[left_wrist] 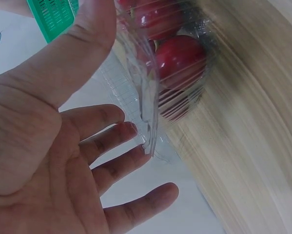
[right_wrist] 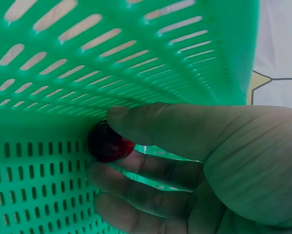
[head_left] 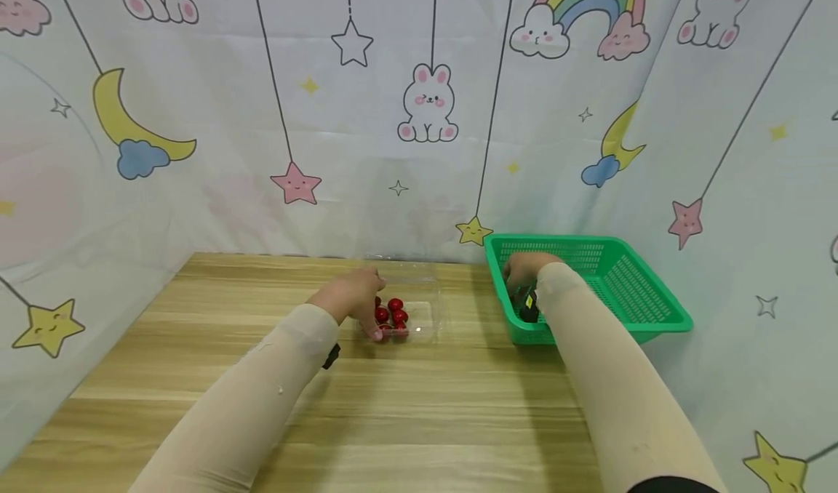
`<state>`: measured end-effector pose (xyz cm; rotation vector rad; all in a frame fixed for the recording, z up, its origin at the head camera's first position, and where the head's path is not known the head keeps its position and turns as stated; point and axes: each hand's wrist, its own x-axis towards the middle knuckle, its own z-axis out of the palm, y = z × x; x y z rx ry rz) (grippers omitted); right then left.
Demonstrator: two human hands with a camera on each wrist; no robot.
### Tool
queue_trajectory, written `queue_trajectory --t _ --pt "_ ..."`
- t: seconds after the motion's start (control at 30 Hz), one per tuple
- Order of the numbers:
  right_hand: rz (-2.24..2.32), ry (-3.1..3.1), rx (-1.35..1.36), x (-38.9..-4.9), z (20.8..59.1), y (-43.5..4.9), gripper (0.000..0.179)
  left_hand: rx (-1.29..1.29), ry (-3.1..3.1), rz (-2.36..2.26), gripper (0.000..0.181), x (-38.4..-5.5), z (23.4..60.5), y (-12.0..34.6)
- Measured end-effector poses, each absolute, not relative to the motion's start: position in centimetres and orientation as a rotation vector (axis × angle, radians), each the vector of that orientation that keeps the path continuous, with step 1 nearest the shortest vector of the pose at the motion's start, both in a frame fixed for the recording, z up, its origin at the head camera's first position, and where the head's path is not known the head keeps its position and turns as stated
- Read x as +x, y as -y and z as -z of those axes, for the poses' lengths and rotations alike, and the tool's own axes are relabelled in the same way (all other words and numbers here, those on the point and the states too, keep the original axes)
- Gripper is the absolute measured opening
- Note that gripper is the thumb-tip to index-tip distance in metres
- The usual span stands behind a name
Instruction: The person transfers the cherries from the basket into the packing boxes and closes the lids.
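Observation:
A clear plastic box (head_left: 424, 318) with several red cherries (head_left: 396, 305) in its left part sits on the table. My left hand (head_left: 353, 295) spans the box's left side, thumb by the front corner. In the left wrist view its fingers (left_wrist: 119, 168) are spread and nearly straight, with some tips right at the plastic rim. Inside the green basket (head_left: 655, 327), my right hand (head_left: 524, 269) reaches down by the left wall. The right wrist view shows it pinching a dark red cherry (right_wrist: 108, 142) between thumb and fingers, low against the wall.
The wooden table (head_left: 419, 420) ends at a printed cloth (head_left: 366, 129) hanging behind. The basket stands at the table's right edge, its rim higher than the box. The box's clear lid (head_left: 402, 270) stands raised at the back.

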<state>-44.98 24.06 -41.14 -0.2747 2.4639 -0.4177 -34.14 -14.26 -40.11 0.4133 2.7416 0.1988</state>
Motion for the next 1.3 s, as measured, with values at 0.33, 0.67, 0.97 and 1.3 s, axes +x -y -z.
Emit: queue_trajectory --t 0.33,0.67,0.97,1.3 --pt "0.357 -2.511 -0.328 -44.9 39.7 -24.3 0.029 0.418 -2.741 -0.177 0.118 -34.1 40.1 14.2" --pt "0.43 -2.746 -0.36 -42.2 34.3 -22.2 0.013 0.394 -2.752 -0.22 0.115 -33.9 40.1 14.1" --pt "0.34 -2.849 -0.646 -39.2 33.3 -13.8 0.011 0.392 -2.748 -0.218 0.115 -34.1 40.3 14.3" --pt "0.315 -2.782 -0.873 -37.5 38.0 -8.1 0.011 0.397 -2.737 -0.213 0.117 -34.0 40.2 14.4"
